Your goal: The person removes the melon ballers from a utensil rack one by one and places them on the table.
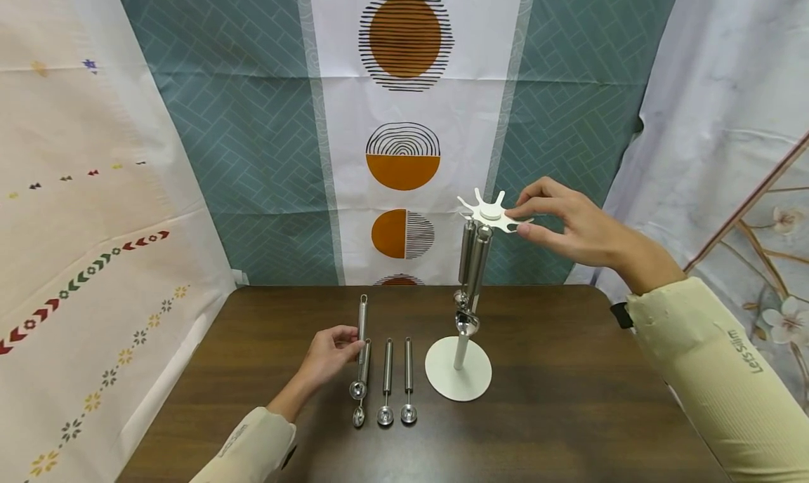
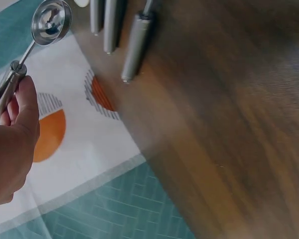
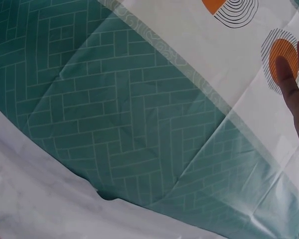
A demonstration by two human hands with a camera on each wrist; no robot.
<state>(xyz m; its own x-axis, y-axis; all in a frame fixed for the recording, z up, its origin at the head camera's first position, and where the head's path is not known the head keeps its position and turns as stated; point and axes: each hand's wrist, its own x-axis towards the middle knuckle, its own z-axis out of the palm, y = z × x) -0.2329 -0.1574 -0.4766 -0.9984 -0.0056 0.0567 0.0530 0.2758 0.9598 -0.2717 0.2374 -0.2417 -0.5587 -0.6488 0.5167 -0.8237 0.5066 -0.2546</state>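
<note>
My left hand (image 1: 330, 356) grips the handle of a steel scoop (image 1: 358, 389), raised over the table; its round bowl and part of its handle show in the left wrist view. Beneath it lies another scoop (image 1: 359, 417), with two more scoops, one (image 1: 385, 415) and another (image 1: 409, 413), in a row to the right. A white utensil stand (image 1: 458, 381) has a star-shaped top with prongs, from which several steel utensils (image 1: 480, 258) hang. At that top, my right hand (image 1: 562, 220) pinches a prong between thumb and fingers. In the right wrist view only some fingers (image 3: 289, 84) appear.
The stand's round base rests on the brown wooden table (image 1: 556, 385). Behind the table hangs a teal and white patterned cloth (image 1: 253, 153). Pale curtains close in on the left (image 1: 95, 209) and right.
</note>
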